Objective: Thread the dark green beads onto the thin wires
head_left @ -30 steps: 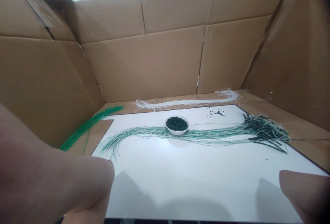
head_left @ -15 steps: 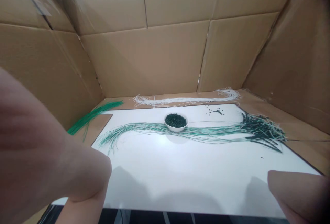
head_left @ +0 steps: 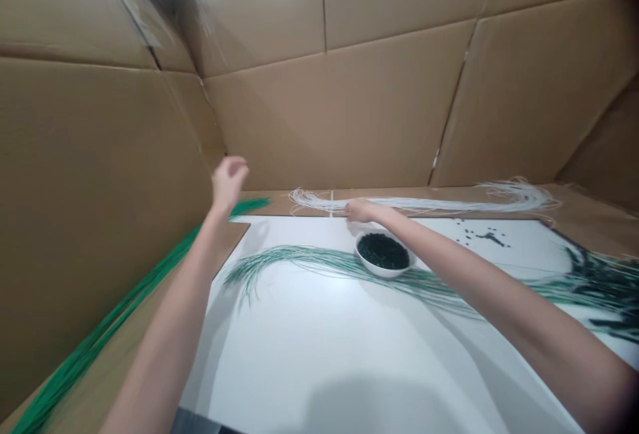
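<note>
My left hand (head_left: 230,178) is raised above the far end of a bundle of bright green strands (head_left: 252,206). Its fingers curl into a pinch, and whatever may be between them is too fine to see. Reaching across the board, my right hand (head_left: 360,210) is at the near side of a bundle of white strands (head_left: 424,204), fingers pressed together. I cannot make out whether a strand is in them. Below that forearm stands a white bowl (head_left: 384,270) of small dark green beads (head_left: 383,250).
Thin green strands (head_left: 284,252) run across the white board (head_left: 319,334) under the bowl, towards a dark green beaded cluster (head_left: 606,284) at the right. Loose dark beads (head_left: 492,239) lie at the back right. Cardboard walls (head_left: 339,114) enclose the back and sides.
Both hands have moved from near the front edge to the back of the board, fingers now in sight. The view has turned left, so the bowl and strands appear farther right.
</note>
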Available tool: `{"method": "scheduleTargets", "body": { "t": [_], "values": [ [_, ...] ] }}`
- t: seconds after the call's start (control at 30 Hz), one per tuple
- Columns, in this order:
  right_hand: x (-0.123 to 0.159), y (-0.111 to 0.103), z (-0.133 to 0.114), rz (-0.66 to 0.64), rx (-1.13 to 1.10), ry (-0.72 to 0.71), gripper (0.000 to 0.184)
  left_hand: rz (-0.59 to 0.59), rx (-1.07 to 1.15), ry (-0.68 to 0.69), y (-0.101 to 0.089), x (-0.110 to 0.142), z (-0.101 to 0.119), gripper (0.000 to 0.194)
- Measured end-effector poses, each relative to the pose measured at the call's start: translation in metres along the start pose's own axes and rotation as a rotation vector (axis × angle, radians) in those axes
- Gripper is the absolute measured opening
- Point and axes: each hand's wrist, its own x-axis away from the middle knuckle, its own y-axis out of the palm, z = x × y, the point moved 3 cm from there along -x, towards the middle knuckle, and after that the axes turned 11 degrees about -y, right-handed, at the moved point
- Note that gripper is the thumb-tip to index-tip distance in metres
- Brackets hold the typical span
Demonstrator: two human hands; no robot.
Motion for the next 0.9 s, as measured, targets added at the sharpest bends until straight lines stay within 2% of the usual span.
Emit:
{"method": "scheduleTargets", "body": {
  "t": [0.03, 0.1, 0.17, 0.27, 0.53, 0.7, 0.9],
  "values": [
    [-0.014, 0.006, 0.005, -0.004, 0.014, 0.001, 0.03, -0.135, -0.113, -0.074, 0.021, -0.001, -0.024, 0.024],
    [-0.035, 0.012, 0.012, -0.012, 0.034, -0.007, 0.031, -0.247, -0.251, -0.156, 0.052, 0.0, -0.068, 0.015],
    [-0.051, 0.014, 0.016, -0.018, 0.048, -0.019, 0.032, -0.289, -0.365, -0.21, 0.071, 0.0, -0.104, 0.015],
    [-0.069, 0.013, 0.019, 0.002, 0.065, -0.038, 0.03, -0.321, -0.48, -0.223, 0.086, -0.005, -0.136, 0.02],
    [-0.091, 0.009, 0.033, 0.018, 0.056, -0.107, 0.022, -0.35, -0.579, -0.185, 0.107, -0.027, -0.164, 0.025],
    [-0.098, 0.013, 0.033, -0.012, 0.014, -0.156, 0.021, -0.421, -0.547, -0.167, 0.107, -0.032, -0.172, 0.024],
    [-0.108, 0.021, 0.026, -0.067, -0.075, -0.187, 0.015, -0.505, -0.505, -0.131, 0.102, -0.035, -0.168, 0.02]
  ]
}}
